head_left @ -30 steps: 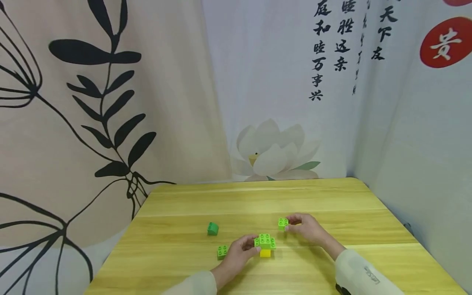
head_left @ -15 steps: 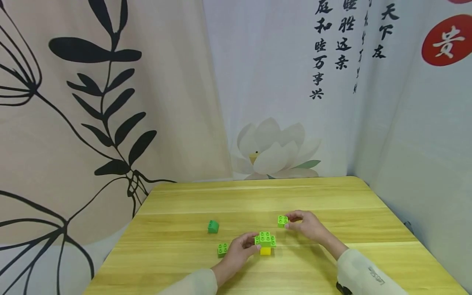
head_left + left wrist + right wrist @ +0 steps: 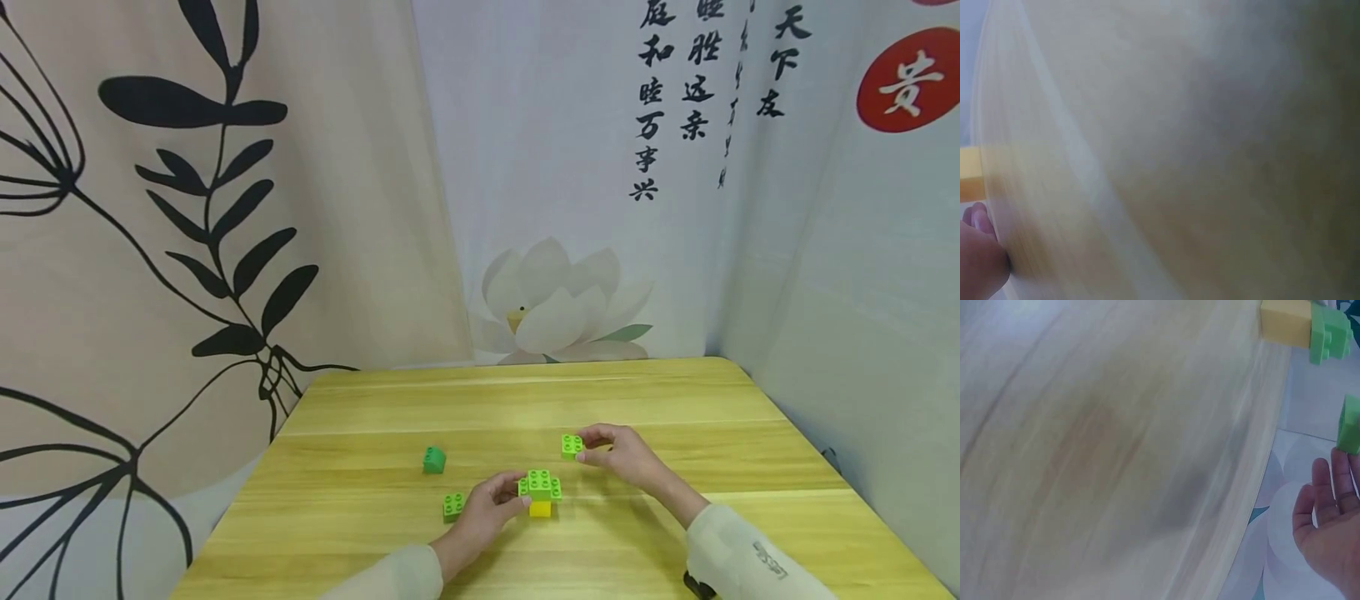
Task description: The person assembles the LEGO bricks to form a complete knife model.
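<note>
My left hand [image 3: 483, 517] holds a stack of toy building bricks between thumb and fingers. Lime green bricks [image 3: 539, 485] form its upper part, over a yellow brick [image 3: 540, 508] at the bottom. Just behind and right of the stack, my right hand [image 3: 626, 458] pinches a small lime green studded brick [image 3: 572, 447], apart from the stack. In the right wrist view this green brick [image 3: 1349, 428] sits at the fingertips, and the stack's yellow brick [image 3: 1285, 324] shows above. At the left wrist view's edge, only part of the hand [image 3: 985, 256] and the yellow brick [image 3: 969, 172] appear.
A green studded brick [image 3: 452, 507] lies just left of the left hand, partly hidden by it. Farther back rests a darker green brick [image 3: 433, 460] with a curved side. The wooden table [image 3: 360, 417] ends at printed curtains behind.
The right hand has shifted slightly left and up with its brick, a little closer to the stack's line. The left hand and the stack have stayed in place.
</note>
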The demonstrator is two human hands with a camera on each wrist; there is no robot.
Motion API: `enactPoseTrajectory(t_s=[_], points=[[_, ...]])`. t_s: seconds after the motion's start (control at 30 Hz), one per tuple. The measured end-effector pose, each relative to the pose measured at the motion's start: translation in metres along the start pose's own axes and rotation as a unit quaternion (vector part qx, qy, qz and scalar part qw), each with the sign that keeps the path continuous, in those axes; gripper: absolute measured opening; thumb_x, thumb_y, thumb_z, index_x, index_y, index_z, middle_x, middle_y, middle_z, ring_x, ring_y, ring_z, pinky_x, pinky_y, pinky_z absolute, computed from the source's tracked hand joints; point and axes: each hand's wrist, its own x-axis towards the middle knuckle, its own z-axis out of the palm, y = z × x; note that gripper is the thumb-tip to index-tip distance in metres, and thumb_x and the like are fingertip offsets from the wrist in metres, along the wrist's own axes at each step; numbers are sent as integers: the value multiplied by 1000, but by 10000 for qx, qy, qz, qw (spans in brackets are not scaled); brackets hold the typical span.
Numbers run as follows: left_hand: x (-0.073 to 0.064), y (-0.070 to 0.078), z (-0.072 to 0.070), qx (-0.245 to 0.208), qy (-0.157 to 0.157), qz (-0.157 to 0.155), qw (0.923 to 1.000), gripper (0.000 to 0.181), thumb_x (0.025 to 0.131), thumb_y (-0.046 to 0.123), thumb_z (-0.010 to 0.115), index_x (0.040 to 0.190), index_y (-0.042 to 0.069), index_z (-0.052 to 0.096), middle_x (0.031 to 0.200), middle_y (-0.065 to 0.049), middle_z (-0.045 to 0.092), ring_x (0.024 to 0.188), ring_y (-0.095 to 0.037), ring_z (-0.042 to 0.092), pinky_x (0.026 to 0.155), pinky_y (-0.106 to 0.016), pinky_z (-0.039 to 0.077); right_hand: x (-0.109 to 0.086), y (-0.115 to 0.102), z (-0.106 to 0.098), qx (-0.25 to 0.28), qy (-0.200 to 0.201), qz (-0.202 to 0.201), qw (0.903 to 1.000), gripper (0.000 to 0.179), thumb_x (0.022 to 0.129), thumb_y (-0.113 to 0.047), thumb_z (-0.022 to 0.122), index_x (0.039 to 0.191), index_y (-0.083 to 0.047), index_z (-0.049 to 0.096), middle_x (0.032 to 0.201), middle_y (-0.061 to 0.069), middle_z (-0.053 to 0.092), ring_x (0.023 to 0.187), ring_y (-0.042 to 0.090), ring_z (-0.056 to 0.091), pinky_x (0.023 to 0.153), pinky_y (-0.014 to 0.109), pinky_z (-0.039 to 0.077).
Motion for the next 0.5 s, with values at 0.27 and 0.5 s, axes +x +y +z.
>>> enactPoseTrajectory(t_s=[0.27,0.5], points=[[0,0,0,3,9,7,10000,44,94,23,70,135,11,59,113,-3,62,101,-18,57,86,-34,51,1,-5,4,-83,-34,-196,9998,40,89,-26,76,122,-5,67,113,6,67,105,24,60,85,39,52],[1,-1,1,81,24,22,10000,43,95,23,69,135,12,59,113,-3,61,100,-19,56,85,-37,51,-1,-7,7,-67,-62,-225,9997,38,89,-24,75,122,-5,67,112,5,67,105,23,60,85,38,51]])
